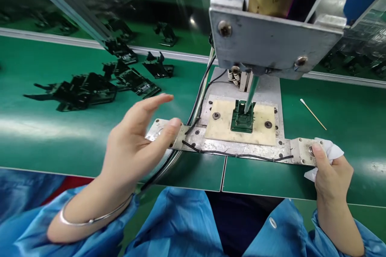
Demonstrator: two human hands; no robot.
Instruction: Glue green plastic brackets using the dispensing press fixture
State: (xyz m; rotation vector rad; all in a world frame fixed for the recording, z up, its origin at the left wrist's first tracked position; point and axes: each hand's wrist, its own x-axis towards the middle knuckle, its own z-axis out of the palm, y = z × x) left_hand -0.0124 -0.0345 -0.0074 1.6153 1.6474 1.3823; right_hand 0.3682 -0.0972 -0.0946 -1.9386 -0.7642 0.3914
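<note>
A small dark-green plastic part (237,124) sits on the rectangular cream fixture plate (220,130), beneath the slim greenish metal rod (253,88). The right hand (333,176) curls around a crumpled white tissue (334,151), its thumb at the round metal button (311,151). The left hand (131,144), empty, spreads wide, thumb over the silvery left end block (153,129). Beyond it lie jumbled dark-green plastic parts (98,88); a thin cotton swab (313,114) lies right of the plate.
</note>
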